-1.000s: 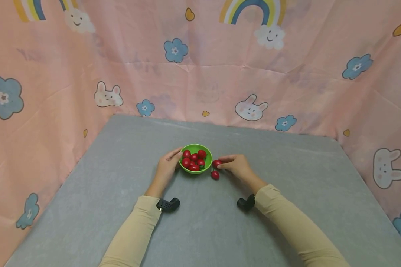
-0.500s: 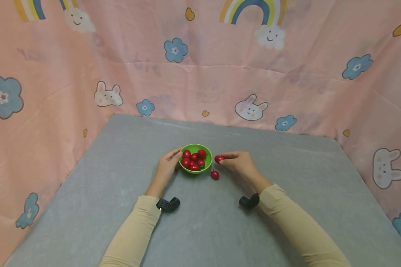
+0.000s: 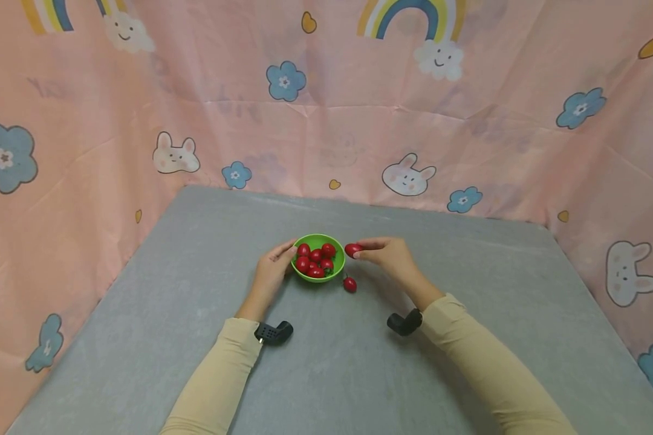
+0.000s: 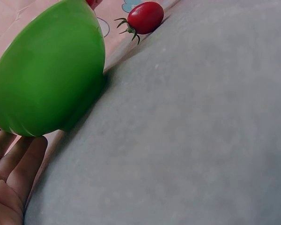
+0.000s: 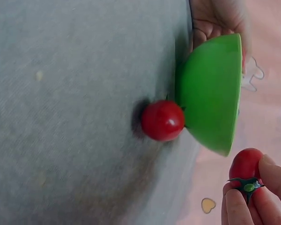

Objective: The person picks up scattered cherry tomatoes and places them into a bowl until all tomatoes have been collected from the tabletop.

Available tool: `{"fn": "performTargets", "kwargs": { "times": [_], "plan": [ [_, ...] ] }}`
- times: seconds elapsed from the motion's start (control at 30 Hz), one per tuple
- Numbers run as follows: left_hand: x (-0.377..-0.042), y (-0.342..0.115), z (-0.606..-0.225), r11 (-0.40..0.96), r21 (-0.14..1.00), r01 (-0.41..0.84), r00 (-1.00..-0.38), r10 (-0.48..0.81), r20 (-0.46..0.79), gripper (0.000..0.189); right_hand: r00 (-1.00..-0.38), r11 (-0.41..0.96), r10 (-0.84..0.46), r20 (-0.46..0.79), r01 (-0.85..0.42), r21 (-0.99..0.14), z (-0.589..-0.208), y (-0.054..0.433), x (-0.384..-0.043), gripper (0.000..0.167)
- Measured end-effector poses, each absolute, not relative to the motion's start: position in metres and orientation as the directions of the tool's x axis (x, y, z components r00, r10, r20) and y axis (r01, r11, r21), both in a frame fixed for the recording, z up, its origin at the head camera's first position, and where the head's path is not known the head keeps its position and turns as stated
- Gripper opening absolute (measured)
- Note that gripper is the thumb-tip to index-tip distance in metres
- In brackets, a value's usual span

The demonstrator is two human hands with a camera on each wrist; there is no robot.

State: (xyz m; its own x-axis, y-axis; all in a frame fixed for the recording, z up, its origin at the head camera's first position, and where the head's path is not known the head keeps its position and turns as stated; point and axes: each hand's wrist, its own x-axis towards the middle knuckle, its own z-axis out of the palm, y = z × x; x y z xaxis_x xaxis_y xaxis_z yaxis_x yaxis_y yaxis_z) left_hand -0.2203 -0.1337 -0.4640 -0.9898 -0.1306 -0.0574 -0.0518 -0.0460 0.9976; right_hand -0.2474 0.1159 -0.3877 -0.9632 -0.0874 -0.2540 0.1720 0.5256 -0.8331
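Observation:
A green bowl [image 3: 318,239] with several cherry tomatoes [image 3: 302,264] in it stands on the grey table. My left hand [image 3: 270,269] grips its left side, thumb over the rim and fingers against the outer wall, as the left wrist view also shows. Between thumb and fingers, my right hand [image 3: 389,257] pinches a cherry tomato [image 5: 246,163], its green stem end toward the palm. This tomato is raised off the table, just right of the bowl's rim. Another cherry tomato [image 3: 350,284] lies on the table near the bowl's right front, its stalk toward the bowl.
The grey tabletop [image 3: 326,374] spreads around the bowl. A pink curtain [image 3: 337,133] printed with rabbits, flowers and rainbows hangs behind and at both sides. Each wrist wears a black camera, seen on the left [image 3: 274,333] and on the right [image 3: 405,322].
My right hand has lifted the pinched cherry tomato off the table and moved it away from the body, up beside the bowl's rim. The left hand and bowl stay in place.

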Motion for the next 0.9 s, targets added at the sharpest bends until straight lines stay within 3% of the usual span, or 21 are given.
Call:
{"fn": "performTargets", "kwargs": {
  "times": [0.63,0.9],
  "plan": [
    [-0.221,-0.133,-0.464,-0.063,0.997,-0.041,-0.991,-0.128,-0.049,0.038,-0.967,0.563,-0.166,-0.195,0.07,-0.823,-0.38,0.086,-0.247,0.037],
    [-0.22,-0.133,-0.464,-0.055,0.998,-0.014,-0.992,-0.122,-0.021,0.036,-0.968,0.597,-0.218,-0.127,-0.029,-0.801,-0.385,0.077,-0.248,0.034]
  ]
}}
